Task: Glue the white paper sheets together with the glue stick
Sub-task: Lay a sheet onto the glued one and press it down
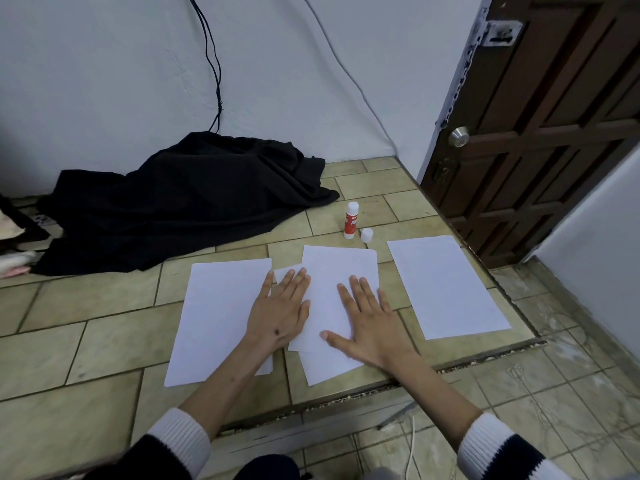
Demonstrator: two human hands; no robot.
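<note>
Both hands, left (282,308) and right (372,322), flat on middle paper sheets (337,271).

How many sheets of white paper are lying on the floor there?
4 at least: the left sheet under the left hand, the top middle sheet under both hands, the lower middle sheet beneath it, and the right sheet lying apart. More may be stacked unseen.

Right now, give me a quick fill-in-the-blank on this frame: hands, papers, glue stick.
1. Both the left hand and right hand press flat on the ____ stack of white paper sheets.
2. The red-and-white glue stick stands upright with its cap ____.
3. The small white cap sits on the tiled floor just ____ of the stick.

Missing: middle; off; right
</note>
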